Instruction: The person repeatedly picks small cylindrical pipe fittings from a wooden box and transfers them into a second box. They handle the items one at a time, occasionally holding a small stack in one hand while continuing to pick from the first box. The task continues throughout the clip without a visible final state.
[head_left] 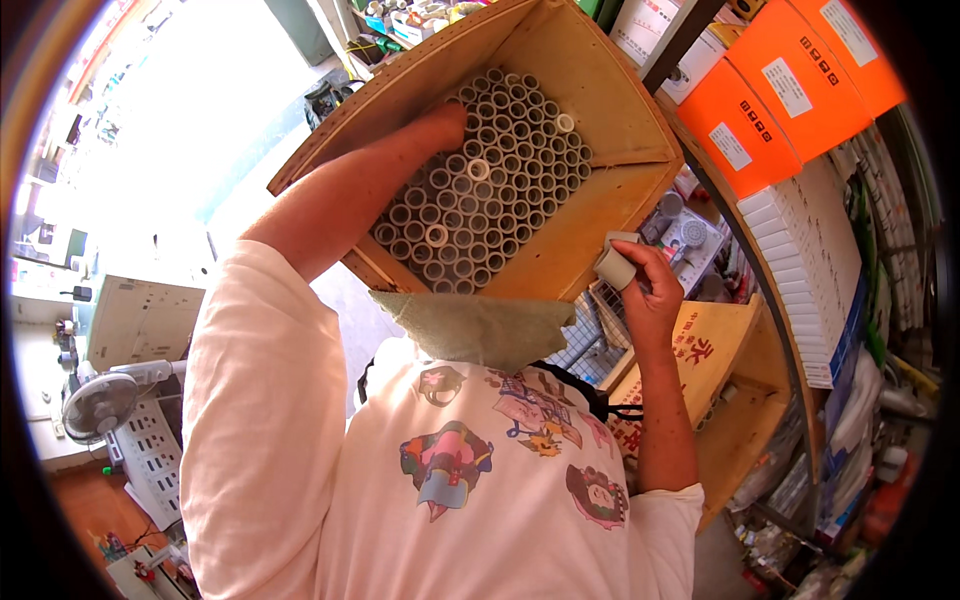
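Note:
A wooden box (625,205) is tilted in front of me, packed with rows of round grey plastic pipe fittings (500,190), their open ends facing up. A few paler rings (479,169) stand out among them. My left hand (445,126) reaches over the box's left side and rests at the fittings along that wall; its fingers are hidden. Just outside the near right corner of the box, my right hand (652,282) grips a short grey plastic pipe fitting (614,268) between thumb and fingers. A greenish cloth (480,325) hangs at the box's near edge.
Orange cartons (785,90) and a stack of white boxes (795,270) fill a shelf on the right. Beneath my right forearm stands another wooden box (745,400) with red writing. A grey fan (100,405) is at the far left.

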